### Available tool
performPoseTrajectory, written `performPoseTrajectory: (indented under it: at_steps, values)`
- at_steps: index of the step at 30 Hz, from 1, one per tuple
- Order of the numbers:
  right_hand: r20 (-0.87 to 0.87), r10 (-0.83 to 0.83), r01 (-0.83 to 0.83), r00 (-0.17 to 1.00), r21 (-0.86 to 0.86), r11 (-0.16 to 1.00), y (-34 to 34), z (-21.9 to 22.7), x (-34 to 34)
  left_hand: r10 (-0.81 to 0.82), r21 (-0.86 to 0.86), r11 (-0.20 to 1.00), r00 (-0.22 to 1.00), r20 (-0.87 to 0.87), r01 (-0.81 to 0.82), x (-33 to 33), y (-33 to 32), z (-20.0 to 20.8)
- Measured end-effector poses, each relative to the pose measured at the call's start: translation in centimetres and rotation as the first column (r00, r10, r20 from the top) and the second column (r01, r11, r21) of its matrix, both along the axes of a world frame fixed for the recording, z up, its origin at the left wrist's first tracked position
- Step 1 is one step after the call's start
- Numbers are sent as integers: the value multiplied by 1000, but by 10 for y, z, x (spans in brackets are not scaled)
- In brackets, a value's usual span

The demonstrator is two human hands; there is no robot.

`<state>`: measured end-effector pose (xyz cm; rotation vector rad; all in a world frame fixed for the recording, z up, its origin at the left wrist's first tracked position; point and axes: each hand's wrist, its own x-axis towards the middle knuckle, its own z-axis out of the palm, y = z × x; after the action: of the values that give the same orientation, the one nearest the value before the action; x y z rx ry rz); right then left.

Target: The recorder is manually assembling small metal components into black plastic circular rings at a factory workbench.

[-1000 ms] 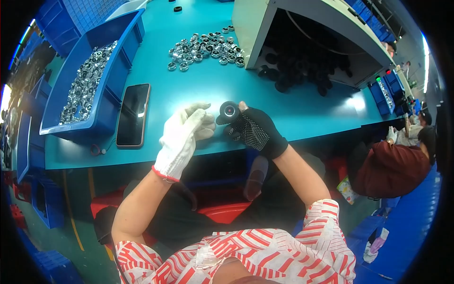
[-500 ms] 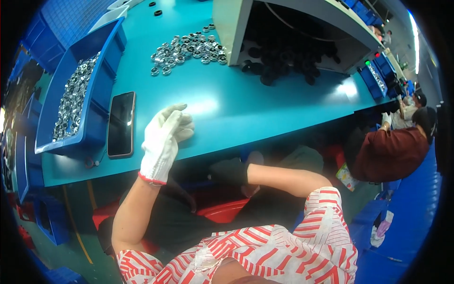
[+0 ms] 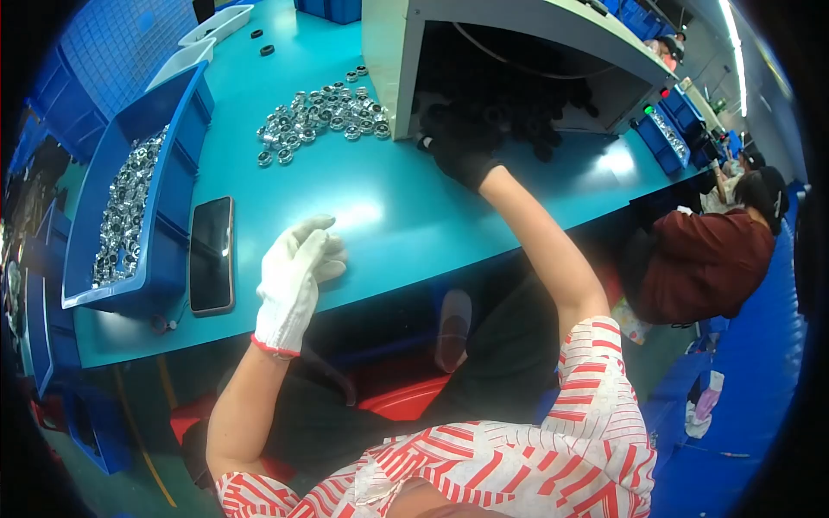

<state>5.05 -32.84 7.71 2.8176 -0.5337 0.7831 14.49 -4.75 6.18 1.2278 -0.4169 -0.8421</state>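
Note:
My left hand (image 3: 298, 263), in a white knitted glove with a red cuff edge, rests at the front edge of the turquoise table (image 3: 389, 229). Its fingers are loosely bent and slightly apart, with nothing visible in them. At the mouth of a pale box (image 3: 386, 69) is my right hand (image 3: 466, 155), in a black glove. It reaches the pile of black ring-shaped parts (image 3: 509, 112) inside. Dark glove against dark parts hides whether its fingers hold anything; a small whitish spot shows at one fingertip. Beyond my left hand lie many small shiny metal rings (image 3: 324, 112).
A blue bin (image 3: 164, 250) full of shiny metal parts stands at the left, beside a dark-screened phone (image 3: 211, 259). White trays (image 3: 216, 26) and two loose black rings (image 3: 267, 50) lie farther back. A co-worker in a dark red top (image 3: 708, 259) sits at the right.
My right hand has risen from below the table edge, forward into the box opening. My left hand stays nearly in place; the whole view has shifted a little.

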Motion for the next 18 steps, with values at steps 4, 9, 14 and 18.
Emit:
performPoseTrajectory:
  at_steps: [4, 9, 14, 18]
  values:
    - [98, 233, -252, 968, 304, 919, 10, -21, -2, 23, 21, 1000, 1000, -12, -23, -2, 3, 3]
    - [325, 403, -494, 855, 281, 823, 107, 1, -20, -113, -94, 990, 986, -125, 102, -2, 2, 1]
    - [285, 555, -614, 781, 196, 764, 122, -11, -21, -221, -15, 975, 975, 0, 221, -9, 4, 17]
    - [405, 458, -611, 791, 493, 619, 136, -4, -19, -151, -27, 988, 986, 76, 153, -11, 10, 25]
